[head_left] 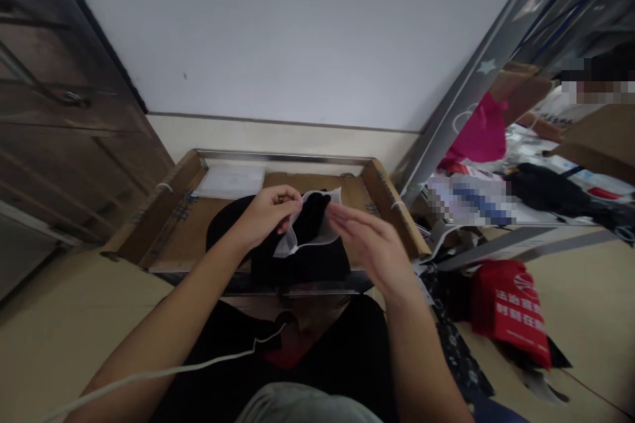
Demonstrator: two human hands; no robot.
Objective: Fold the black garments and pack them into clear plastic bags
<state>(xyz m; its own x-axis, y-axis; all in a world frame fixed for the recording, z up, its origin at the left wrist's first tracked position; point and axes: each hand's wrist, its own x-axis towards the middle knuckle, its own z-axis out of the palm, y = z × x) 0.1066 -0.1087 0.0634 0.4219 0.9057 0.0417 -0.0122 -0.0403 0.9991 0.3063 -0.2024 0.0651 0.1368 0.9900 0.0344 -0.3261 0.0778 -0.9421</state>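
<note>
A translucent plastic bag with a pale edge lies in front of me, its mouth apart. Inside it shows a folded black item, too dark to make out. My left hand pinches the bag's left edge between thumb and fingers. At the bag's right side is my right hand, fingers stretched out and slightly blurred, the tips touching or just beside the plastic. Beneath the bag and my left wrist spreads a heap of black fabric-like items.
The work surface is a cardboard-lined tray with raised sides. A stack of clear plastic bags sits at its back left. To the right stands a cluttered shelf, with a red bag below it. A white cord crosses my lap.
</note>
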